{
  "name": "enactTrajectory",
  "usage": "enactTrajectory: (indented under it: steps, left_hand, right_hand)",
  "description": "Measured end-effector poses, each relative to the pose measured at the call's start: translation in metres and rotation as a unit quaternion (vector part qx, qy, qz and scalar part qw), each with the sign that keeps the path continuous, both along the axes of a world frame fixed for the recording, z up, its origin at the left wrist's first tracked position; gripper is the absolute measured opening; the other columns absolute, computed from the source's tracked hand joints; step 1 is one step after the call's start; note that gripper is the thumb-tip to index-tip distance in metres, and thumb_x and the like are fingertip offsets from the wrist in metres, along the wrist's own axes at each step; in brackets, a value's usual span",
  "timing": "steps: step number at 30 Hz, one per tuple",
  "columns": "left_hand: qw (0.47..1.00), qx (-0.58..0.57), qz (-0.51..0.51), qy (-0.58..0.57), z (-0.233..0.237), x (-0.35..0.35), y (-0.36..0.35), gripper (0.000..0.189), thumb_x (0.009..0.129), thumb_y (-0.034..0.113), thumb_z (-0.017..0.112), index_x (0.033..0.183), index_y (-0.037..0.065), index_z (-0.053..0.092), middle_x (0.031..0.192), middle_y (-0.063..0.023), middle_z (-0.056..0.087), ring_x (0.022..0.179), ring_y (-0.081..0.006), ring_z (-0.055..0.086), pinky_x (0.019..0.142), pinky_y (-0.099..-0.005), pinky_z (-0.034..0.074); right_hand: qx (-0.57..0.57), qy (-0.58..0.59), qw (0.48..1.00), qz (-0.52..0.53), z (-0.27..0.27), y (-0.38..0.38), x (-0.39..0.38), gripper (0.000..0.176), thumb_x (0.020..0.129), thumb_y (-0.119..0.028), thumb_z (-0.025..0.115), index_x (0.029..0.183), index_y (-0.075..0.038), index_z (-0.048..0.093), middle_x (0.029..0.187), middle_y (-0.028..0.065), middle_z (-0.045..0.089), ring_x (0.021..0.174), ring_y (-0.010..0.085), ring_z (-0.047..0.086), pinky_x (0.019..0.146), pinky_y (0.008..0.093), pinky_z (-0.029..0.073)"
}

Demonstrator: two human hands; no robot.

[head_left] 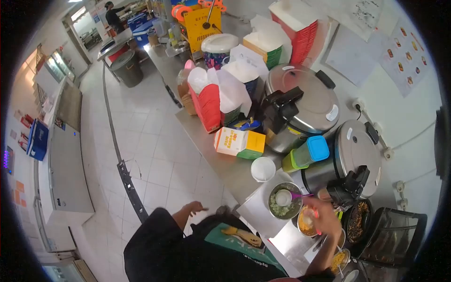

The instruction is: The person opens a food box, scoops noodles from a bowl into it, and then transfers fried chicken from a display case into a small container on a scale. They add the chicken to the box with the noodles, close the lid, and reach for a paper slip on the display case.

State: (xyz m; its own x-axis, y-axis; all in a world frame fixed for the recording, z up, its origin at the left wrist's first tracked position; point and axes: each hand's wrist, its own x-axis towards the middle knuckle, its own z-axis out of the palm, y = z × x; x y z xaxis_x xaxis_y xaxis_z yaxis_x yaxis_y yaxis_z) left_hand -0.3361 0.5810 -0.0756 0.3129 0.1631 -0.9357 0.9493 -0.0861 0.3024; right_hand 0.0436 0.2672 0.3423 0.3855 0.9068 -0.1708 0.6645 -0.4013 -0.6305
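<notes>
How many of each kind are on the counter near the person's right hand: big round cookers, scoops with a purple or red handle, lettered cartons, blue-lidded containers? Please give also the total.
Big round cookers: 2 (rear cooker, front cooker)
Scoops: 2 (purple-handled scoop, red-handled scoop)
Lettered carton: 1
Blue-lidded container: 1
Total: 6

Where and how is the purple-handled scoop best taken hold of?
Probably by pinching the purple handle from above, with the right hand: the handle extends from the white scoop toward the bowl's rim, on that hand's side.
</notes>
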Motion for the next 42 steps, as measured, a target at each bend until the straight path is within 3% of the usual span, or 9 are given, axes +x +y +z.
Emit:
enactTrajectory:
  steps: [6,11,15,20,30,37,39,40,42]
  left_hand:
    - [0.952,0.182,0.209,-0.133,-0.013,0.024,0.036,0.096,0.072,0.077,0.062,0.129,0.000,0.049,0.123,-0.0280,0.057,0.115,-0.0442,0.055,0.093,-0.0518,0.048]
    - [0.974,0.169,0.105,-0.107,-0.022,0.021,0.140,0.085,0.079,0.069,0.060,0.125,-0.003,0.050,0.116,-0.0291,0.061,0.115,-0.0444,0.056,0.095,-0.0475,0.047]
    - [0.971,0.206,0.037,-0.115,-0.089,0.016,0.248,0.079,0.083,0.063,0.059,0.121,-0.006,0.052,0.114,-0.0314,0.061,0.109,-0.0479,0.057,0.094,-0.0513,0.046]
    - [0.974,0.067,-0.194,-0.094,-0.008,0.045,0.381,0.074,0.086,0.062,0.054,0.129,0.002,0.050,0.121,-0.0294,0.059,0.117,-0.0459,0.053,0.097,-0.0487,0.045]
    - [0.954,-0.172,-0.228,-0.093,0.245,0.131,0.506,0.057,0.095,0.057,0.045,0.129,0.012,0.052,0.121,-0.0085,0.057,0.100,-0.0258,0.061,0.081,-0.0397,0.054]
    - [0.700,0.142,-0.385,-0.584,0.427,0.297,0.584,0.034,0.086,0.024,0.067,0.114,0.006,0.060,0.105,-0.0125,0.064,0.096,-0.0269,0.062,0.085,-0.0390,0.047]
    - [0.785,0.077,-0.190,-0.584,0.467,0.373,0.589,0.030,0.085,0.015,0.064,0.113,0.006,0.059,0.106,-0.0094,0.064,0.096,-0.0236,0.062,0.088,-0.0358,0.047]
    - [0.611,0.302,-0.189,-0.707,0.452,0.432,0.608,0.033,0.086,0.013,0.063,0.117,0.006,0.057,0.107,-0.0089,0.065,0.097,-0.0213,0.062,0.087,-0.0349,0.048]
    - [0.621,0.269,-0.132,-0.724,0.485,0.541,0.600,0.041,0.090,0.017,0.064,0.127,0.005,0.052,0.116,-0.0134,0.062,0.104,-0.0249,0.060,0.089,-0.0380,0.048]
  right_hand:
    - [0.082,-0.133,0.985,0.068,0.074,0.161,0.052,0.043,0.086,-0.026,0.067,0.120,-0.002,0.061,0.112,0.0191,0.065,0.109,0.0361,0.059,0.094,0.0412,0.046]
    - [0.104,-0.134,0.985,0.027,0.097,0.318,0.093,0.040,0.086,-0.027,0.067,0.118,-0.005,0.062,0.106,0.0173,0.066,0.096,0.0363,0.063,0.085,0.0437,0.049]
    - [0.189,-0.376,0.904,-0.077,0.069,0.450,0.145,0.038,0.083,-0.031,0.068,0.112,-0.006,0.063,0.108,0.0164,0.065,0.093,0.0362,0.064,0.082,0.0445,0.051]
    - [0.164,-0.474,0.854,-0.138,0.077,0.606,0.209,0.060,0.082,-0.033,0.068,0.132,-0.006,0.049,0.136,0.0176,0.049,0.106,0.0375,0.061,0.086,0.0456,0.052]
    - [0.067,-0.536,0.828,-0.148,0.059,0.638,0.204,0.058,0.083,-0.025,0.065,0.133,-0.006,0.044,0.134,0.0140,0.053,0.090,0.0325,0.067,0.067,0.0422,0.056]
    - [0.110,-0.674,0.722,-0.116,0.050,0.665,0.219,0.039,0.084,-0.035,0.065,0.114,-0.011,0.063,0.105,0.0092,0.064,0.088,0.0268,0.063,0.067,0.0413,0.054]
    - [0.144,-0.687,0.702,-0.121,0.032,0.684,0.258,0.032,0.084,-0.039,0.064,0.104,-0.014,0.067,0.097,0.0094,0.065,0.085,0.0279,0.064,0.065,0.0440,0.052]
    - [0.113,-0.660,0.731,-0.130,0.031,0.692,0.270,0.029,0.084,-0.037,0.063,0.100,-0.014,0.068,0.095,0.0100,0.066,0.084,0.0284,0.065,0.066,0.0446,0.052]
    - [0.036,-0.569,0.804,-0.170,0.033,0.714,0.277,0.023,0.083,-0.032,0.063,0.094,-0.013,0.070,0.091,0.0113,0.068,0.083,0.0294,0.066,0.066,0.0459,0.053]
